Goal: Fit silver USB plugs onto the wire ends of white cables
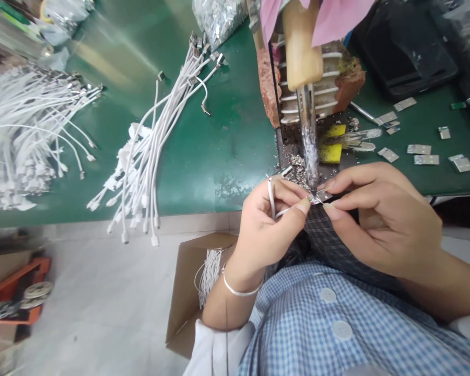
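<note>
My left hand [272,224] is closed, pinching a short white cable [271,197] that loops up between its fingers. My right hand [387,224] pinches a small flat silver USB connector [324,196] at its fingertips. A thin wire shows beside the right thumb; I cannot tell whether it belongs to the cable. Both sets of fingertips nearly meet under the tip of a soldering iron [308,136], which points down from its wooden handle [303,52]. The tip appears to touch the work at the connector's end. Fingers partly hide the joint.
Bundles of white cables [162,120] lie on the green table [203,172]. Loose silver connectors [426,159] are scattered at the right, near a black tray [407,52]. A yellow sponge [331,151] and solder crumbs lie by the iron. Below stands a cardboard box [184,282] holding white wires.
</note>
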`<state>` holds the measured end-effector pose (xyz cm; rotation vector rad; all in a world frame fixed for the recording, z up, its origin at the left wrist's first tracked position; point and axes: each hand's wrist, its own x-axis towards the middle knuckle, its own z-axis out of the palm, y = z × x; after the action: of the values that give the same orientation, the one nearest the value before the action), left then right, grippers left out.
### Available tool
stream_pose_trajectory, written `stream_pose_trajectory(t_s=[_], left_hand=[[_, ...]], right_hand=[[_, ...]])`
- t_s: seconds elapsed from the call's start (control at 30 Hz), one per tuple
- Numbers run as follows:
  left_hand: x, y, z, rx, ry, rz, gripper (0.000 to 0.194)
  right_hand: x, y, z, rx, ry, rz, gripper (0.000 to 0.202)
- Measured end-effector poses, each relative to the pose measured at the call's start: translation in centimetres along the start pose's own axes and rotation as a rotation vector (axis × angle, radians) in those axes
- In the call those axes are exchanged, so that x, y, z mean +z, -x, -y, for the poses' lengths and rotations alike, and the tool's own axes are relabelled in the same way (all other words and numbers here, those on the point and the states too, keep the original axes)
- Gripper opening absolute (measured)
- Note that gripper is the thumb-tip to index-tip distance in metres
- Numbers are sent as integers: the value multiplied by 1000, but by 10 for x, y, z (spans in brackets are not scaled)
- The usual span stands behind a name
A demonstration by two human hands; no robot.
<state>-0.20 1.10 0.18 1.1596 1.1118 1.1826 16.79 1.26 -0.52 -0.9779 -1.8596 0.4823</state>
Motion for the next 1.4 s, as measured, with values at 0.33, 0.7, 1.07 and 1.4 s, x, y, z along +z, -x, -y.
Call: stream_pose_trajectory(t_s=[0.33, 0.7, 1.07, 1.4], left_hand=[[-2, 0, 0, -11, 45, 22, 17], [-1, -1, 2, -56, 40, 1, 19], [-2, -2, 0, -1, 57, 36, 18], [-3, -2, 1, -40, 30, 27, 18]], right_hand=[[1, 0, -1, 8, -43, 6, 19], [-1, 2, -3, 100, -119, 31, 18], [1, 1, -3, 73, -111, 7, 20], [-1, 1, -1, 104, -100, 32, 19]])
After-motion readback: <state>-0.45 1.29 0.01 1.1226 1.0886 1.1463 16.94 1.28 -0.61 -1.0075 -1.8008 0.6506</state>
